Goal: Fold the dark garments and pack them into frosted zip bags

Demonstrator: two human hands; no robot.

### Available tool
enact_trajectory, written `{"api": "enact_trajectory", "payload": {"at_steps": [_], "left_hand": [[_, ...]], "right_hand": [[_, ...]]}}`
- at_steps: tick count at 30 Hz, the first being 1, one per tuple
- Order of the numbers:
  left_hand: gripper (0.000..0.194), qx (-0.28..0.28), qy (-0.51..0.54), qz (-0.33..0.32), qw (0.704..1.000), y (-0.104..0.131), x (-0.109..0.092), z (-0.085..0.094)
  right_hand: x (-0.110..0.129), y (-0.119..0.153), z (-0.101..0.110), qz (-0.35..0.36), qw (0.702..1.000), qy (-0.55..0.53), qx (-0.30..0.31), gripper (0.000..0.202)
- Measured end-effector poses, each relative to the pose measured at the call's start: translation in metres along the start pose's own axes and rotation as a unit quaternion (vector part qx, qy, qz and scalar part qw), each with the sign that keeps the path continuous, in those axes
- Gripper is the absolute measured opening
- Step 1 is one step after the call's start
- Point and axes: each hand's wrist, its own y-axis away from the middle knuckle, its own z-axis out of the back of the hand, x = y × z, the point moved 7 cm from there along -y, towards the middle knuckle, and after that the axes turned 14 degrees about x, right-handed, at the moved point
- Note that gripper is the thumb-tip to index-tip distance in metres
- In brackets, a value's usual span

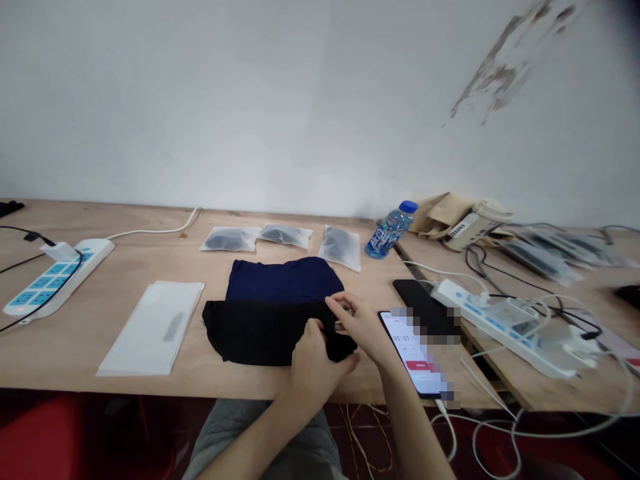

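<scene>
Head view shows both your hands at work on the black cloth, which lies toward the middle of the desk's near edge, across the near part of a navy cloth. Your left hand rests at the right part of the black cloth, fingers curled and thumb stretched to the right; you cannot tell from here whether its fingertips grip the fabric. Your right hand reaches in from the right, fingers bent and partly closed at the cloth's right end; its grip is equally unclear. To the left of the cloths, by the near edge, you have a stack of white bags. Toward the far edge lie three filled pouches in a row, and to their right a blue-capped bottle leans near the right edge. Just right of your right hand is a lit phone, with a flat black object beyond it. A white power strip sits toward the left edge, and another power strip lies past the right edge on a second desk.
</scene>
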Motion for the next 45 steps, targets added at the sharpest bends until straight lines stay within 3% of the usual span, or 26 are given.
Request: {"api": "enact_trajectory", "payload": {"at_steps": [4,10,13,17,21,24,27,31,33,35,37,40,43,45], "left_hand": [[0.043,-0.036,0.058,-0.007,0.998,-0.006,0.012,0.017],[0.038,-0.014,0.205,-0.033,0.978,-0.012,0.034,0.026],[0.032,0.000,0.286,-0.036,0.957,-0.017,0.041,0.033],[0.030,0.026,0.327,-0.028,0.944,-0.019,0.042,0.047],[0.034,0.097,0.324,0.006,0.941,-0.020,0.040,0.054],[0.038,0.137,0.282,0.025,0.949,-0.021,0.043,0.062],[0.033,0.124,0.187,-0.002,0.974,-0.023,0.046,0.079],[0.034,0.001,-0.036,-0.015,0.999,-0.014,0.053,0.109],[0.043,-0.073,-0.141,-0.017,0.987,-0.005,0.049,0.120],[0.033,-0.122,-0.218,-0.034,0.968,0.003,0.037,0.124],[0.021,-0.114,-0.258,-0.044,0.958,0.003,0.024,0.117],[0.028,-0.029,-0.290,0.000,0.957,-0.010,0.013,0.093],[0.033,0.020,-0.314,0.073,0.947,-0.028,0.009,0.072],[0.026,0.034,-0.317,0.090,0.944,-0.037,0.006,0.062]], "right_hand": [[0.000,0.009,-0.014,0.009,0.989,-0.146,0.036,0.035],[0.002,0.022,-0.033,0.009,0.971,-0.214,0.110,0.044],[0.001,0.027,-0.037,0.024,0.968,-0.233,0.090,0.042],[-0.001,0.044,-0.035,0.039,0.994,-0.100,-0.014,0.037],[0.007,0.066,-0.057,0.078,0.996,0.050,-0.017,0.034],[0.014,0.080,-0.080,0.106,0.991,0.079,0.014,0.036],[0.018,0.087,-0.100,0.110,0.990,0.075,0.034,0.038],[0.016,0.087,-0.122,0.099,0.990,0.062,0.074,0.039],[0.013,0.086,-0.131,0.089,0.990,0.066,0.091,0.040],[0.012,0.085,-0.136,0.084,0.989,0.070,0.097,0.040],[0.011,0.084,-0.137,0.079,0.990,0.065,0.097,0.036],[0.007,0.079,-0.133,0.052,0.994,0.038,0.084,0.027],[-0.005,0.075,-0.115,0.010,1.000,0.015,0.004,0.029],[-0.012,0.076,-0.098,-0.003,0.997,0.011,-0.070,0.030]]}}
